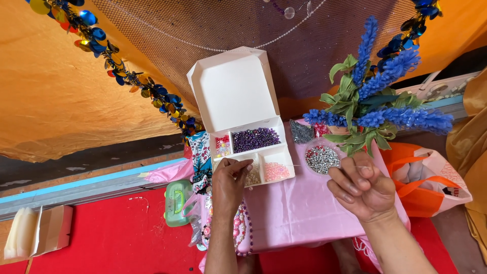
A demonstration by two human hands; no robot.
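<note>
Head view. My left hand (231, 177) hovers over the front compartments of the white bead box (238, 91), fingers pinched narrow at the tip; a fine thread (299, 165) seems to run from that pinch toward my right hand (361, 185), though it is too thin to follow the whole way. My right hand is raised just beside the round dish of silver beads (322, 159), fingers curled in, thumb and forefinger closed as if on the thread end; I cannot tell for certain what sits between them. The box stands open, its lid tilted up and back, and is divided into compartments: purple beads (255, 138) at the rear, red and pink ones (222, 145) to their left, pale pink beads (277, 171) at front right, tan ones partly under my left hand. The box rests on a pink satin cloth (299, 208) covering a small table. A strand of larger pink and purple beads (240, 231) hangs off the cloth's near edge, under my left forearm. Blue artificial flowers (385, 101) with green leaves stand behind the dish. Floor is red (116, 233); a small green case (177, 203) lies on it left of the table, an orange-and-white bag (431, 182) to the right. Orange fabric (61, 91) and a blue sequin garland (137, 81) hang behind.
</note>
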